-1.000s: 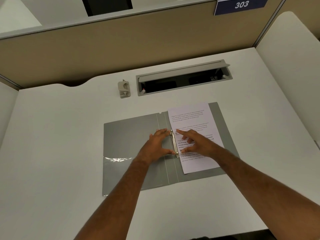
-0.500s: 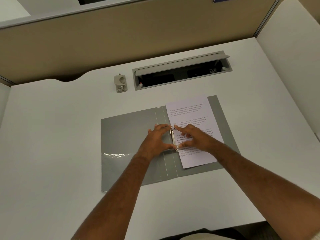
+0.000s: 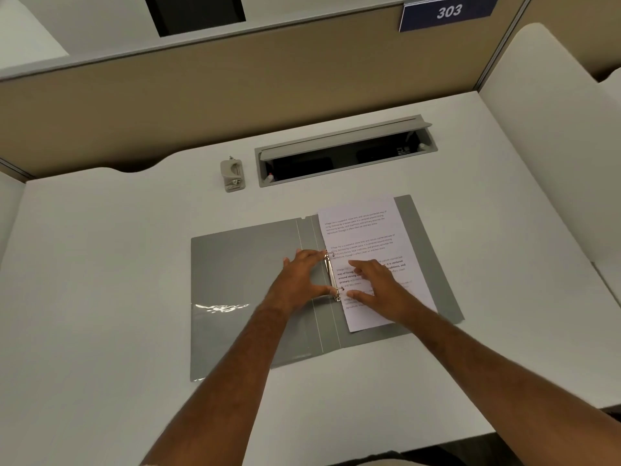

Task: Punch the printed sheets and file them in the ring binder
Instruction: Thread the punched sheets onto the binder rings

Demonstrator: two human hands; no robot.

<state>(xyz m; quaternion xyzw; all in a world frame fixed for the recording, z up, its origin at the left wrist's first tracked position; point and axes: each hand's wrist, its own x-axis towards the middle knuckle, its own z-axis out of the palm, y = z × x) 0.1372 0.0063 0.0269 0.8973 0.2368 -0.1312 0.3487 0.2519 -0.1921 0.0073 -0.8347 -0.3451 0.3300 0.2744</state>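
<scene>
A grey ring binder lies open flat on the white desk. Its metal ring mechanism runs down the spine. The printed sheets lie on the binder's right half, their left edge at the rings. My left hand spans the mechanism from the left, with the index finger at the top ring and the thumb at the bottom ring. My right hand presses flat on the sheets just right of the rings, fingers spread. A small grey hole punch stands on the desk behind the binder.
A grey cable tray with its lid raised is set into the desk behind the binder. A beige partition runs along the back, with a blue sign reading 303. A white side panel borders the desk's right edge.
Both hands stay at the ring mechanism. My right fingers have shifted slightly right, off the rings and flatter onto the sheets. The camera has tilted up and down.
</scene>
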